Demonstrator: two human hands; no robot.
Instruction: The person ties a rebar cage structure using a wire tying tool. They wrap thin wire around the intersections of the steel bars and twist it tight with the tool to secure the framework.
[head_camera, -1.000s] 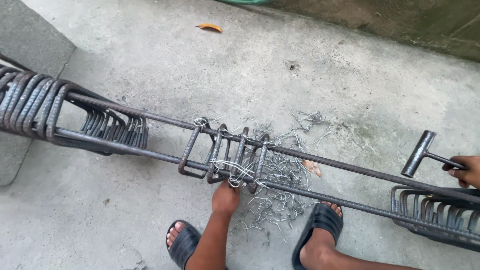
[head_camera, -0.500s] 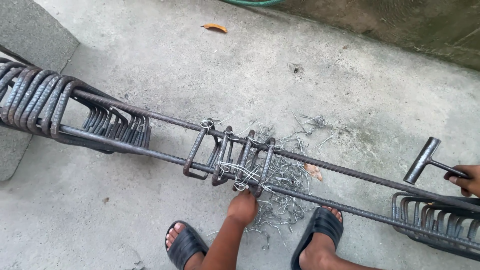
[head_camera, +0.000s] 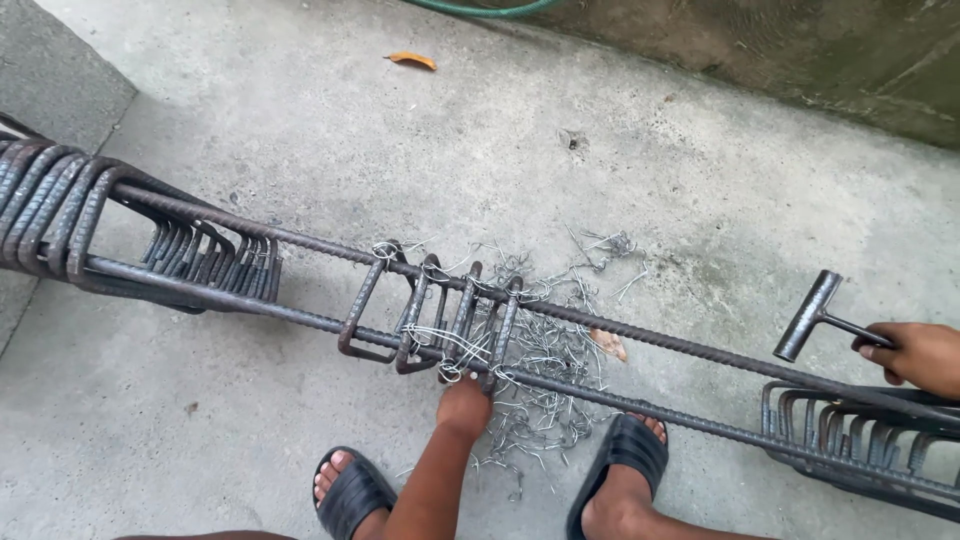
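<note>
Nearest, the left hand (head_camera: 464, 404) reaches down between the two sandalled feet; its fingers are curled narrow on the tie wire (head_camera: 447, 345) at the near bar of the rebar cage (head_camera: 620, 325). The cage's long axis runs from far left to near right, so the wire lies just beyond the fingertips, among four stirrups (head_camera: 430, 312). Farther right, the right hand (head_camera: 915, 357) is closed around a T-shaped hook tool (head_camera: 812, 315), well apart from the wire.

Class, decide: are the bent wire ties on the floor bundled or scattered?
Scattered: the wire ties lie loose across the concrete floor beneath the rebar.
</note>
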